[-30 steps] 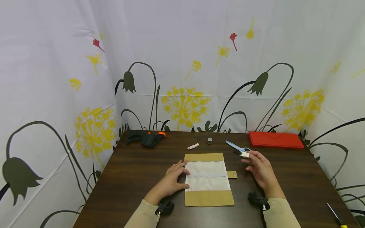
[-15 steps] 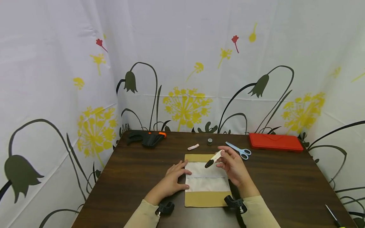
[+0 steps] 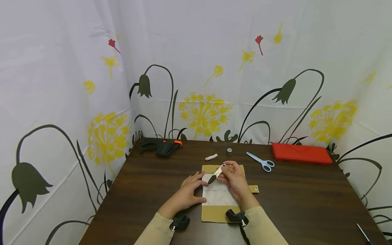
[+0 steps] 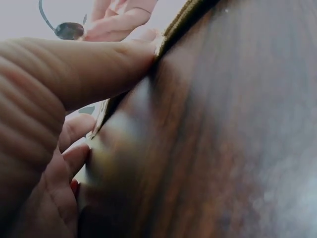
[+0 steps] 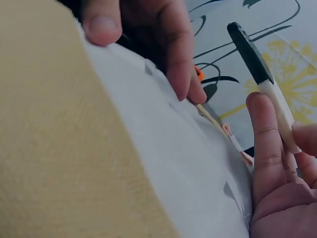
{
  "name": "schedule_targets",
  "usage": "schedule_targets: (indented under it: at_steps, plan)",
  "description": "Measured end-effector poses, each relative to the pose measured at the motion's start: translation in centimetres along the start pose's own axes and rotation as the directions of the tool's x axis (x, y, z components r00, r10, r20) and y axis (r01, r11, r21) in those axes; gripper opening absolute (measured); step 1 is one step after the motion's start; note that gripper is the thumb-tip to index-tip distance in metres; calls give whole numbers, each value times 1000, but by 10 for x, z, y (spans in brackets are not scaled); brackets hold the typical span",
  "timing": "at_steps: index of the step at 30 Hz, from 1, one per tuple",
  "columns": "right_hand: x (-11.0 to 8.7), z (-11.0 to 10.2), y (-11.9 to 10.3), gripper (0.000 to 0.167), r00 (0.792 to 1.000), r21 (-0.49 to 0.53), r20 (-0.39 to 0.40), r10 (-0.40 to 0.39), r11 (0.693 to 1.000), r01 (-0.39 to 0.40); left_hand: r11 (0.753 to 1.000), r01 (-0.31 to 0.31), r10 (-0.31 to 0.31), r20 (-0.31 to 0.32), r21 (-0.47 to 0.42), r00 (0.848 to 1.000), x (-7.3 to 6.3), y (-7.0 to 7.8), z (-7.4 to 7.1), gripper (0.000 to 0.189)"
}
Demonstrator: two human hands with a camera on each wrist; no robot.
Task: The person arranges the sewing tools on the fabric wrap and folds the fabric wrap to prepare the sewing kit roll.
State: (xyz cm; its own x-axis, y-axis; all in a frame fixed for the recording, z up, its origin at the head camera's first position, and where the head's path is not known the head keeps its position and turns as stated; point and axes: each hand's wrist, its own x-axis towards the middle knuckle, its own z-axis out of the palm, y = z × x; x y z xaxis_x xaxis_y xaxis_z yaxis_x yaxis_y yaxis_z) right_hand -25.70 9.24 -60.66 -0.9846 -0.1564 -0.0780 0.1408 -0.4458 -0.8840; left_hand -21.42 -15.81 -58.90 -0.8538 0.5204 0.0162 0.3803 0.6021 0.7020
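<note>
A mustard-and-white fabric case (image 3: 217, 214) lies unfolded on the table, a snap tab (image 3: 253, 189) sticking out on its right. My left hand (image 3: 186, 193) rests along its left edge, fingers spread; the thumb (image 4: 99, 69) touches that edge in the left wrist view. Over the case's upper part, my right hand (image 3: 235, 178) pinches a small slim white tool with a dark end (image 3: 216, 174) between thumb and fingers. That dark end (image 5: 250, 52) points away from the palm in the right wrist view. What kind of tool it is, I cannot tell.
Behind the case lie a small white-and-pink item (image 3: 211, 157), a little grey spool-like piece (image 3: 229, 151) and light blue scissors (image 3: 261, 162). A black bar clamp (image 3: 163, 147) sits back left, a red case (image 3: 301, 153) back right. A thin pointed metal tool (image 3: 362, 232) is at front right.
My right hand has carried the white tool leftward from beside the scissors to above the fabric case, its dark end now near the left fingers. The left hand has stayed on the case's edge.
</note>
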Motion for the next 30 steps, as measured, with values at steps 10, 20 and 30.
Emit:
schedule_targets:
  at_steps: [10, 20, 30]
  plan:
    - [0, 0, 6, 47, 1000, -55, -6, -4, 998, 4, 1000, 11, -11, 1, -6, 1000, -1, 1, 1, 43]
    - [2, 3, 7, 43, 998, -112, -24, -63, 992, 60, 1000, -12, 12, -12, -3, 1000, 1, 1, 1, 38]
    - [2, 6, 2, 39, 998, -224, 0, -59, 973, 58, 1000, -4, 4, -17, -5, 1000, 3, 3, -1, 38]
